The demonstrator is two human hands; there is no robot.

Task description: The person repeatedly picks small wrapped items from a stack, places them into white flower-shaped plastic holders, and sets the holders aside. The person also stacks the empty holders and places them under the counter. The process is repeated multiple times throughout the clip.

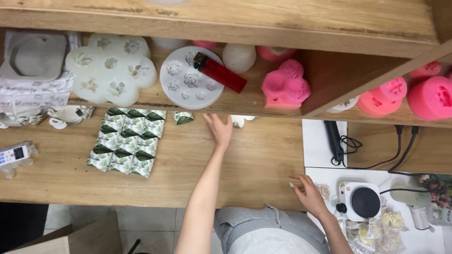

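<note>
We see left hand (220, 128) reaching across table (245, 164), fingers loose, holding nothing. Small white piece (238, 121) lies just right of left fingertips, at shelf edge, nearly touching. Right hand (308, 190) rests far nearer us, fingers spread, holding nothing.

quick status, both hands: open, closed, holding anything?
Left hand: open, empty, reaching toward a small white piece at the shelf edge.
Right hand: open, empty, fingertips on the wooden table edge.
</note>
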